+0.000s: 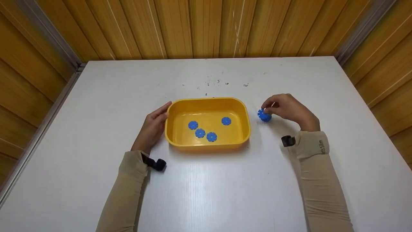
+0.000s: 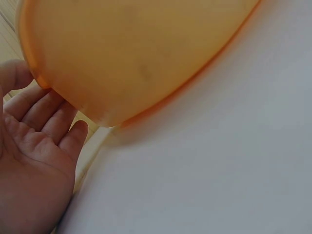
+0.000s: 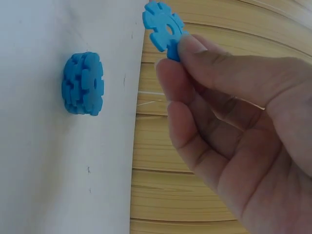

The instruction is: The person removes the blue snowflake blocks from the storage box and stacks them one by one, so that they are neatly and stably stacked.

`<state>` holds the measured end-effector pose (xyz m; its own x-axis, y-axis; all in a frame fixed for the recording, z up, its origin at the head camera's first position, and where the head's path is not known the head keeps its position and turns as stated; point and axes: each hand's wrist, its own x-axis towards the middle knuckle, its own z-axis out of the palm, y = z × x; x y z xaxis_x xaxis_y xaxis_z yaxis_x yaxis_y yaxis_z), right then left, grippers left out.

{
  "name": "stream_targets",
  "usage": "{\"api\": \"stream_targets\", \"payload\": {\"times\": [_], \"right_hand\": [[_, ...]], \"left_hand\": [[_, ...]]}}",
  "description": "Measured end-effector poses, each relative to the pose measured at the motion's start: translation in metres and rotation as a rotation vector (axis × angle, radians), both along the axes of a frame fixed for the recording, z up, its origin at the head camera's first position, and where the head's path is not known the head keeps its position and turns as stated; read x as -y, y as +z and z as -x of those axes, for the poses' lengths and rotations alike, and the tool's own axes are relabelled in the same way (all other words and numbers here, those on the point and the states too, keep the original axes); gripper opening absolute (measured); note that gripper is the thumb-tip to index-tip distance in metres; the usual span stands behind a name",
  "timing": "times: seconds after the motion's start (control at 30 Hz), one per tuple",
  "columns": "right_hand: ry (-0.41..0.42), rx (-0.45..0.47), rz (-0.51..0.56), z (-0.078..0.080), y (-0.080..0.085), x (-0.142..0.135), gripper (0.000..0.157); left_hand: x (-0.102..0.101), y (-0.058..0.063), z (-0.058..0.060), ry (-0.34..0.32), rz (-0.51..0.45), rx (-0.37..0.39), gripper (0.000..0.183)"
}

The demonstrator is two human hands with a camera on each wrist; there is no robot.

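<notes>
A yellow plastic basin [image 1: 206, 146] stands on the white table with several blue notched discs lying flat in it, one of them a disc [image 1: 226, 121] toward the right. My left hand [image 1: 153, 129] holds the basin's left end; in the left wrist view its thumb is at the rim and the fingers lie against the outer wall. Right of the basin, my right hand [image 1: 291, 109] pinches one blue notched disc [image 3: 158, 24] between thumb and forefinger. That disc is tilted, above a short stack of blue discs [image 3: 83, 84] on the table.
The white table [image 1: 225, 193] has small dark marks toward its far edge. Yellow wood-grain panels [image 1: 206, 29] rise behind it and on both sides. A black wrist camera [image 1: 157, 164] sits at the left cuff and another black camera [image 1: 288, 140] at the right.
</notes>
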<state>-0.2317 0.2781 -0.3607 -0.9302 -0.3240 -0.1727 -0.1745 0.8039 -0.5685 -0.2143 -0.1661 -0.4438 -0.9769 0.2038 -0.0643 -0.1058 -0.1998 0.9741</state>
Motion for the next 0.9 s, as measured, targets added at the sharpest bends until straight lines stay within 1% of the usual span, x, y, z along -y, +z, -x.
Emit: {"api": "stream_targets", "payload": {"times": [0.13, 0.23, 0.47, 0.73, 0.9], "right_hand": [[-0.025, 0.011, -0.015, 0.002, -0.003, -0.004, 0.022], [-0.027, 0.015, -0.023, 0.002, -0.005, -0.006, 0.022], [-0.050, 0.040, -0.017, 0.003, -0.010, -0.011, 0.024], [-0.095, 0.078, -0.017, 0.007, -0.015, -0.016, 0.027], [-0.110, 0.085, -0.003, 0.007, -0.019, -0.016, 0.027]], "left_hand": [[0.001, -0.001, 0.000, 0.003, -0.001, -0.006, 0.051], [0.001, -0.001, -0.001, 0.004, -0.005, 0.000, 0.051], [0.000, -0.002, 0.000, -0.002, -0.017, 0.015, 0.050], [0.000, 0.001, -0.001, -0.005, -0.019, 0.020, 0.050], [0.001, 0.001, -0.002, -0.006, -0.013, 0.021, 0.050]]}}
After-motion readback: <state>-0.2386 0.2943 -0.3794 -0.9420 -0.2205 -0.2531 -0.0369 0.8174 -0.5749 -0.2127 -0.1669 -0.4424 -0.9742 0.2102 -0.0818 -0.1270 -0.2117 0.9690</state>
